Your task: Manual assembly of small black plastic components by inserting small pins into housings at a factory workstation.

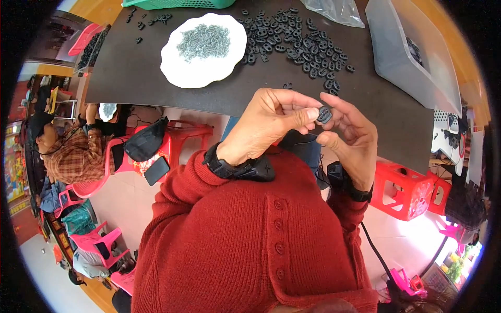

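Observation:
In front of my chest, just past the table's near edge, my left hand (271,120) pinches a small black two-hole cord lock (324,114) between thumb and forefinger. My right hand (352,130) curls round the same piece from the other side, its fingers against it and its thumb held lower, apart from it. Beyond them on the dark table (141,78) spreads a heap of similar black plastic pieces (292,39). Left of the heap, a white scalloped plate (180,75) carries a pile of small metal springs (204,41).
A translucent bin (391,57) leans at the table's right, with a clear plastic bag (336,11) beside it. A green basket (177,4) is at the far edge. Red stools (402,190) flank me. Another person (73,156) sits at the left.

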### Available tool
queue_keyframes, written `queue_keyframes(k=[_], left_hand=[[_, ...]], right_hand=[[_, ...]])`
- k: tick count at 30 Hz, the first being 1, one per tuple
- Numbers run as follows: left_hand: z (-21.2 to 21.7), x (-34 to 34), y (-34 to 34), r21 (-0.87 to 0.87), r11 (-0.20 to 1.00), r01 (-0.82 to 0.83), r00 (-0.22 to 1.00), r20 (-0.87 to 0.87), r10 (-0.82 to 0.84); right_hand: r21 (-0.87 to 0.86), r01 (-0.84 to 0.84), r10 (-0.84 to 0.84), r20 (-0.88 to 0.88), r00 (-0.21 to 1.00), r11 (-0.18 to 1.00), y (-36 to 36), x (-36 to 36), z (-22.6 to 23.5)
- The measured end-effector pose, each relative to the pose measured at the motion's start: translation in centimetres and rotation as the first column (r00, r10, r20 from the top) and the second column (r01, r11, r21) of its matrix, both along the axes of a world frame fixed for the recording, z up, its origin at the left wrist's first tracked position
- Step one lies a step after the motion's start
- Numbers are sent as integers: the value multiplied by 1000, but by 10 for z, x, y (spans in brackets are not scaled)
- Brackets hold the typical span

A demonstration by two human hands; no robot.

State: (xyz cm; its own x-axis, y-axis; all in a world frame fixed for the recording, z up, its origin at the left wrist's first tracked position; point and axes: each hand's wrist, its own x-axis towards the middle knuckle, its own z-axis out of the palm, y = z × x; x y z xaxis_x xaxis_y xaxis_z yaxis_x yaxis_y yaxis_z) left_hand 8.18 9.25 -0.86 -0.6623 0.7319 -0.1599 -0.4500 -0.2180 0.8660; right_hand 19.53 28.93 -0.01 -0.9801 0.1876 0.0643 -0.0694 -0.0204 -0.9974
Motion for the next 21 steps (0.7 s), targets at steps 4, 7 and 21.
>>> queue_keyframes(k=[4, 7, 21], left_hand=[[2, -2, 1, 35, 999, 34, 998, 43, -35], [0, -3, 4, 35, 999, 41, 996, 79, -44], [9, -23, 7, -38, 999, 34, 994, 107, -30]], right_hand=[[38, 16, -16, -5, 1000, 999, 2, -1, 3], [74, 49, -47, -21, 999, 996, 4, -1, 6], [361, 355, -337, -114, 935, 863, 33, -19, 67]])
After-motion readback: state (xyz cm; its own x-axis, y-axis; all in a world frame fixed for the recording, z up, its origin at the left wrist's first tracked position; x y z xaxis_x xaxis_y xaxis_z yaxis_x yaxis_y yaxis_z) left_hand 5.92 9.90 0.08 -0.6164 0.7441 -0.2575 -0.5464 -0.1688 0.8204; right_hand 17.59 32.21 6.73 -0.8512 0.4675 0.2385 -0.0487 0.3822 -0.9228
